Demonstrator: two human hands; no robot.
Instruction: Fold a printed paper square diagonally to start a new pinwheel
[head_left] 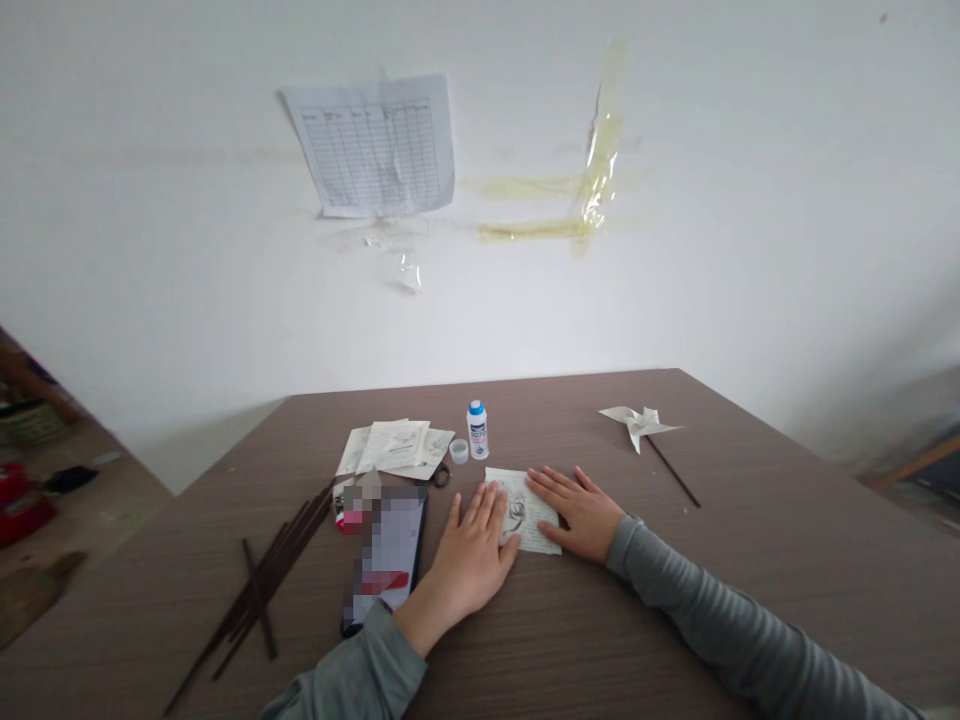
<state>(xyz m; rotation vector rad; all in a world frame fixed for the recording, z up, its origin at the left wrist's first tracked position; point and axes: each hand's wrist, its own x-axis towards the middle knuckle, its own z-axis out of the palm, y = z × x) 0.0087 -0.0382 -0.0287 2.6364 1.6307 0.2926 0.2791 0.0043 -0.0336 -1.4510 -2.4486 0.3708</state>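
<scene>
A printed sheet of paper point(529, 512) lies flat on the brown table in front of me. My left hand point(474, 545) rests on its left side, fingers stretched out and pointing away from me. On the right side of the sheet lies my right hand point(581, 515), its fingers spread. Neither hand grips anything. Just beyond the paper stands a white glue bottle point(478, 432) with a blue cap. Beside the bottle sits a small clear plastic cup point(459, 452). A paper pinwheel point(640, 425) on a dark stick lies to the right.
More printed sheets point(394, 446) lie at the back left, near a dark ring point(442, 475). A phone point(390, 555), partly blurred, is left of my left hand. Several dark sticks point(277, 560) lie further left. The table point(750, 560) meets a white wall with a taped chart point(375, 145).
</scene>
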